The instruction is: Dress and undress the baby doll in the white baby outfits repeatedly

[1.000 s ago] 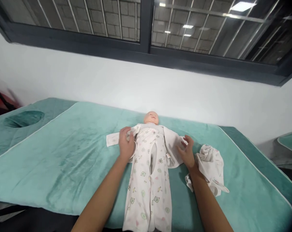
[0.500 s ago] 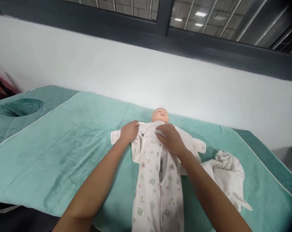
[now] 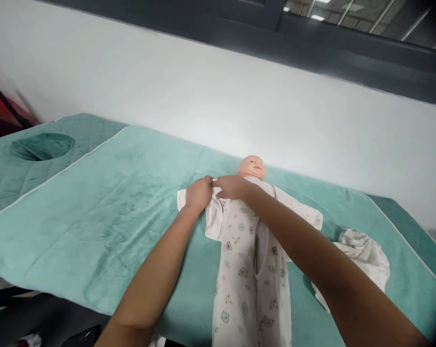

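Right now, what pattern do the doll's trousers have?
The trousers are white with scattered green and pink motifs; see the head view.

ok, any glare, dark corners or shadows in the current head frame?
Head view: light patches glare in the window glass; the wall brightens behind the doll; the picture's right corners darken; a soft shadow falls on the bed beside the trousers.

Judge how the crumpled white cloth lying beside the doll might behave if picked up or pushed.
The white cloth would probably go floppy and hang loosely, as it lies in soft, bunched folds. Pushed, it seems likelier to drag or bunch than roll, given its irregular, slumped shape on the green cover.
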A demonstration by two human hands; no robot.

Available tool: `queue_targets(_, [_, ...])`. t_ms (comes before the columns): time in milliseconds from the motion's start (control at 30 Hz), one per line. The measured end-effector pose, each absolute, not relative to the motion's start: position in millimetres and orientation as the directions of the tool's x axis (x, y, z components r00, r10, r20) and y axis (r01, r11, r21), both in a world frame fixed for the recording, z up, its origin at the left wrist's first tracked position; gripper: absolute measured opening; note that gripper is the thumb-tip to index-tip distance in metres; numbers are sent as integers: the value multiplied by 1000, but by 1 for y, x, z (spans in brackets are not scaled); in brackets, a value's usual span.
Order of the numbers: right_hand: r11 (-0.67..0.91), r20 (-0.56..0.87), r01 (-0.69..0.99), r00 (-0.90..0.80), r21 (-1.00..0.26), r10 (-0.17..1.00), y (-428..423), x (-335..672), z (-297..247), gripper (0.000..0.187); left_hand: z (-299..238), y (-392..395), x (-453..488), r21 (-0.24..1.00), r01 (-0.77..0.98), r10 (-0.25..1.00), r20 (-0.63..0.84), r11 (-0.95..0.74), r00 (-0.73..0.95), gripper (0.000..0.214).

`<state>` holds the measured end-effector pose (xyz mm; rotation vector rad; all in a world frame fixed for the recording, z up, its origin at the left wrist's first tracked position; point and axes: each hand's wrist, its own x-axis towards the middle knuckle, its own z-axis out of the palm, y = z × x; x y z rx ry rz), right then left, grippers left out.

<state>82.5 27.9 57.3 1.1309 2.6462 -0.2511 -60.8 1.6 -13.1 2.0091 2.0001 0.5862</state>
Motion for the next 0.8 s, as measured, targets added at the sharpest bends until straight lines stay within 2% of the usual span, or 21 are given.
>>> queue_targets(133, [695,-296,719,-665,-8,686,24,96,69,35,-11,-4,-61,519,850,983,185,-91,-8,40])
queue_targets(233, [660,-252,750,-632,37,733,23,119,84,35,-10,-5,-66,569,813,970,243,-125,-21,38])
queue_targets(400, [586,-135,806,-573,83,808,16,155,103,37,-12,-1,-73,578,810,986,166,-94,-4,35])
queue_targets(500, [577,-104,812,-569,88,816,9,158,102,37,-17,2,-75,551,820,987,132,-153,96,35])
queue_targets(567, [577,-107,810,-567,108,817,6,151,97,36,-20,4,-79,572,787,972,148,-233,180,46])
queue_targets(700, [579,-127,811,-568,80,813,8,134,83,37,-14,-1,-97,660,630,904,201,-409,377,59])
queue_targets(800, [593,-157,805,-583,26,797,14,127,73,37,2,-11,-114,786,459,818,102,-415,566,65])
